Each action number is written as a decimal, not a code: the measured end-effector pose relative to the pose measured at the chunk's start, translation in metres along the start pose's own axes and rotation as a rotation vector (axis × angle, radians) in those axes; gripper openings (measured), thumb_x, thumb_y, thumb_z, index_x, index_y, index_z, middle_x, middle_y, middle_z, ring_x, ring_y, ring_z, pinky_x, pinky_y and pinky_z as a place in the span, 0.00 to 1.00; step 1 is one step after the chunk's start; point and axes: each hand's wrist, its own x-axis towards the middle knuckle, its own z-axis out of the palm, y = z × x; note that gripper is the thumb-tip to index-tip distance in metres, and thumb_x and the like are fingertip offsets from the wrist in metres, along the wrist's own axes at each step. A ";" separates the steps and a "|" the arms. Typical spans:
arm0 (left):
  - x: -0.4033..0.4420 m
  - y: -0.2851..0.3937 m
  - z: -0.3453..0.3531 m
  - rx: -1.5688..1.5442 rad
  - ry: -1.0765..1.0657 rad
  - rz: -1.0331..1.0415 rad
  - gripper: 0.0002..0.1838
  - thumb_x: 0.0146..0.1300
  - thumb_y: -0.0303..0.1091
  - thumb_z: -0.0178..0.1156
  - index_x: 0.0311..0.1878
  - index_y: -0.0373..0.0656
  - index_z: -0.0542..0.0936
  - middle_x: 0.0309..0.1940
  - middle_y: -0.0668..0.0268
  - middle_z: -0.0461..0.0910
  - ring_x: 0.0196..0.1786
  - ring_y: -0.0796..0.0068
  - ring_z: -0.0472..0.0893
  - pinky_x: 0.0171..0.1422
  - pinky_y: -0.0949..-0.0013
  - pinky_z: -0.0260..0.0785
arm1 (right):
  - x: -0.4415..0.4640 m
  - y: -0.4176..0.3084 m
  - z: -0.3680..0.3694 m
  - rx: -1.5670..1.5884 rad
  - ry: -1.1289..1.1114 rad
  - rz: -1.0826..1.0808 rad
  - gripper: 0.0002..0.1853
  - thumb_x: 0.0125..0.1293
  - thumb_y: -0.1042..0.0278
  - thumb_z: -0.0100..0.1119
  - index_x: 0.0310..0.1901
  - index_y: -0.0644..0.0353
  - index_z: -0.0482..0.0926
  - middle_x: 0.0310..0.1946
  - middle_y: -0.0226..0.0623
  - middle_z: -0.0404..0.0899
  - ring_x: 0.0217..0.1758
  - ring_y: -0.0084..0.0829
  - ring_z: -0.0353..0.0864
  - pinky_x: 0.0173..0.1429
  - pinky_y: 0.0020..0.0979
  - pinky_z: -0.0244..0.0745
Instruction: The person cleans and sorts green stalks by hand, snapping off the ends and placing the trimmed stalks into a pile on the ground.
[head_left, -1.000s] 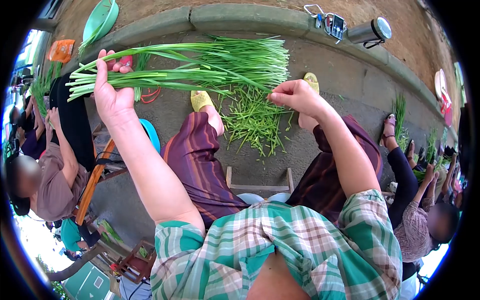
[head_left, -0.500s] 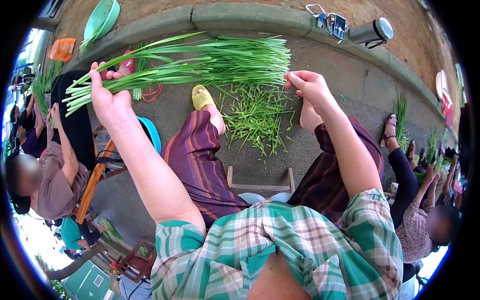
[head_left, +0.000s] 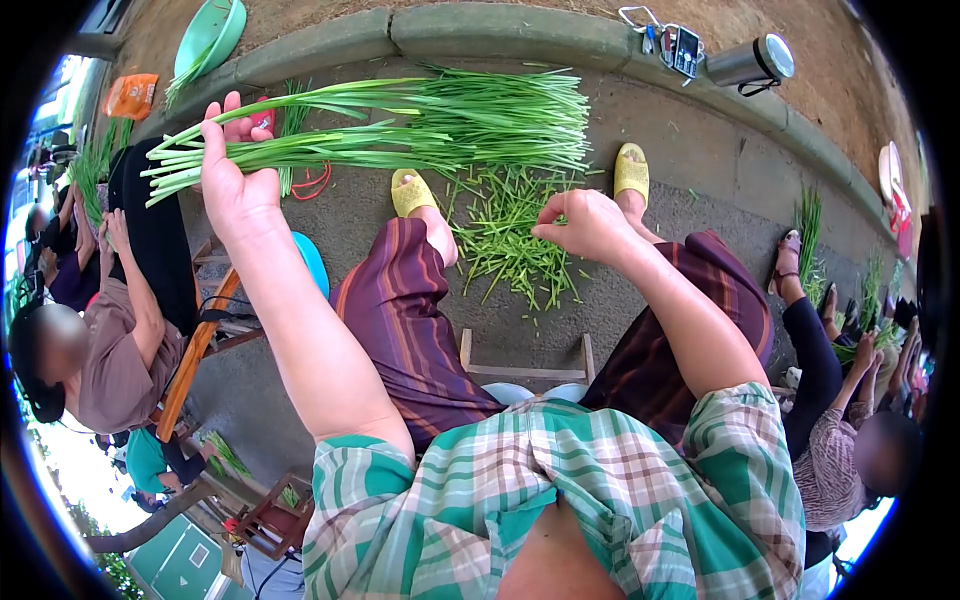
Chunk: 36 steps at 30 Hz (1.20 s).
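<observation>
My left hand (head_left: 240, 185) is closed around one end of some long green chives (head_left: 310, 148), the stalks running between thumb and fingers with their pale ends sticking out to the left. Their other ends reach over a larger bunch of chives (head_left: 520, 115) lying on the pavement, pale ends facing right. My right hand (head_left: 590, 225) hovers over the right side of a heap of short green pieces (head_left: 510, 235). Its fingers are bent and pinched together; whatever may be between them is too small to make out.
A stone curb (head_left: 480, 32) runs along the far side, with a phone (head_left: 686, 52), keys and a steel flask (head_left: 745, 63) on it. A green basin (head_left: 212, 38) and orange bag (head_left: 132, 97) are at upper left. Seated people flank me. Yellow slippers (head_left: 631, 170) are on my feet.
My right hand has moved down and left, away from the chives' pale ends to above the short pieces. My left hand still holds its chives. The right slipper has come into view.
</observation>
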 end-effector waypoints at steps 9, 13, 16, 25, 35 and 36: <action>-0.021 -0.005 0.024 0.243 -0.054 0.068 0.19 0.71 0.41 0.58 0.59 0.41 0.74 0.49 0.59 0.82 0.46 0.66 0.79 0.56 0.61 0.71 | 0.006 0.022 0.021 -0.179 0.015 -0.080 0.18 0.63 0.51 0.59 0.44 0.57 0.84 0.39 0.43 0.84 0.45 0.44 0.84 0.49 0.43 0.78; -0.027 -0.008 0.029 0.209 -0.166 -0.035 0.18 0.71 0.39 0.57 0.58 0.39 0.74 0.41 0.63 0.79 0.45 0.65 0.81 0.61 0.50 0.73 | 0.009 0.028 0.029 -0.202 -0.001 -0.072 0.18 0.63 0.51 0.59 0.45 0.57 0.83 0.39 0.43 0.84 0.46 0.43 0.84 0.50 0.43 0.78; -0.032 -0.017 0.034 0.169 -0.259 -0.080 0.17 0.70 0.39 0.60 0.54 0.37 0.76 0.34 0.65 0.79 0.36 0.70 0.80 0.52 0.57 0.77 | 0.017 0.039 0.035 -0.181 0.007 -0.057 0.18 0.63 0.51 0.59 0.44 0.57 0.84 0.38 0.43 0.85 0.45 0.43 0.84 0.50 0.42 0.78; -0.110 -0.061 0.085 0.483 -0.352 -0.118 0.15 0.67 0.40 0.64 0.40 0.34 0.81 0.20 0.75 0.70 0.20 0.86 0.67 0.29 0.76 0.67 | 0.094 0.123 0.095 0.080 0.158 0.317 0.14 0.59 0.55 0.60 0.39 0.53 0.87 0.36 0.44 0.85 0.41 0.44 0.85 0.50 0.40 0.79; -0.130 -0.047 0.083 0.414 -0.352 -0.288 0.15 0.76 0.42 0.50 0.49 0.38 0.77 0.22 0.79 0.62 0.22 0.87 0.62 0.34 0.77 0.60 | 0.182 0.167 0.130 1.614 0.486 0.853 0.23 0.64 0.52 0.67 0.51 0.60 0.75 0.40 0.36 0.82 0.40 0.30 0.82 0.43 0.40 0.79; -0.128 -0.048 0.082 0.411 -0.364 -0.274 0.15 0.76 0.41 0.49 0.49 0.39 0.77 0.22 0.79 0.62 0.22 0.87 0.62 0.34 0.77 0.60 | 0.188 0.171 0.130 1.707 0.508 0.854 0.24 0.63 0.52 0.68 0.53 0.58 0.73 0.45 0.38 0.80 0.45 0.34 0.81 0.49 0.41 0.79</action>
